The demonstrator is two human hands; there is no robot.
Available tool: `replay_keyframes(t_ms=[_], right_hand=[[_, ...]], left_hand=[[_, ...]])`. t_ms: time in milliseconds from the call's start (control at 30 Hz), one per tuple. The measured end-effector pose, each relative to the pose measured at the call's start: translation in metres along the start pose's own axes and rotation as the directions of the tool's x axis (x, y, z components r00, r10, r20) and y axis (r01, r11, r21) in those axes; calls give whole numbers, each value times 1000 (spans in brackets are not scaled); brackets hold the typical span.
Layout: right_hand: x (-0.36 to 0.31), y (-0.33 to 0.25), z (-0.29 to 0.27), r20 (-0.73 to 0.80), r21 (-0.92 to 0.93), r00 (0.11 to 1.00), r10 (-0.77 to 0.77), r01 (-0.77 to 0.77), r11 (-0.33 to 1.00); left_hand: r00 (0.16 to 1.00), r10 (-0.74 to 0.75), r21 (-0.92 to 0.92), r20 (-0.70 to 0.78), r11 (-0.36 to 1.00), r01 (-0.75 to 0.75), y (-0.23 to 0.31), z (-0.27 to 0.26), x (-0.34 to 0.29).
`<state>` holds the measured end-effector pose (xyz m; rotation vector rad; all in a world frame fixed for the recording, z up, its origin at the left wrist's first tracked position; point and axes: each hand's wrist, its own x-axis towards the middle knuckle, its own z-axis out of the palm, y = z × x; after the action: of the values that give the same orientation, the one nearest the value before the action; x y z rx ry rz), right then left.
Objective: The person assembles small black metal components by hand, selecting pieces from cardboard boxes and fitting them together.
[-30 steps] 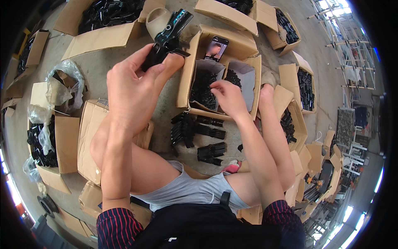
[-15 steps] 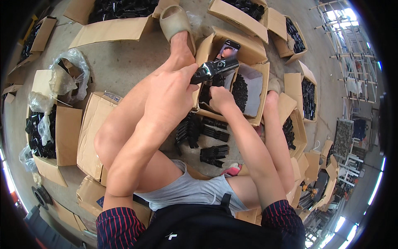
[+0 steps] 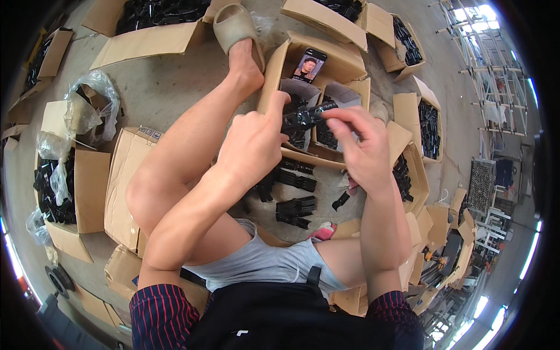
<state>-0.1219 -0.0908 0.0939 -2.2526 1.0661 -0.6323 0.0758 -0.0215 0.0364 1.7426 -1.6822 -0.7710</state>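
Fingers [image 3: 279, 101] of the left hand [image 3: 251, 143] pinching one end of a black clamp-like part [image 3: 309, 118], fingertips [image 3: 343, 114] of the right hand [image 3: 368, 146] at its other end, their pinch unclear, part over a divided cardboard box [image 3: 344, 61], smartphone [image 3: 310, 65] propped inside.

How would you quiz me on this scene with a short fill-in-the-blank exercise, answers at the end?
1. The slender part held in the left grip is coloured ____.
2. The phone is inside an open box made of ____.
3. The person's shorts are plain ____ in colour.
4. The thin stripes on the dark sleeves are ____.

Missing words: black; cardboard; grey; red.
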Motion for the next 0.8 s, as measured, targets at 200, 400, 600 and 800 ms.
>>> replay_keyframes(t_ms=[200, 400, 600, 800], right_hand=[[6, 1, 16, 236, 91, 910, 340, -369, 925], [14, -6, 19, 307, 47, 818, 487, -524, 851], [13, -14, 20, 280, -125, 852, 442, -424, 897], [5, 5, 32, 234, -73, 885, 402, -397, 915]], left_hand=[[995, 66, 54, 76, 996, -71, 7, 17, -5], [988, 133, 30, 77, 990, -135, 6, 27, -11], [989, 129, 1, 71, 992, -129, 8, 26, -11], [990, 126, 5, 67, 992, -127, 8, 28, -10]])
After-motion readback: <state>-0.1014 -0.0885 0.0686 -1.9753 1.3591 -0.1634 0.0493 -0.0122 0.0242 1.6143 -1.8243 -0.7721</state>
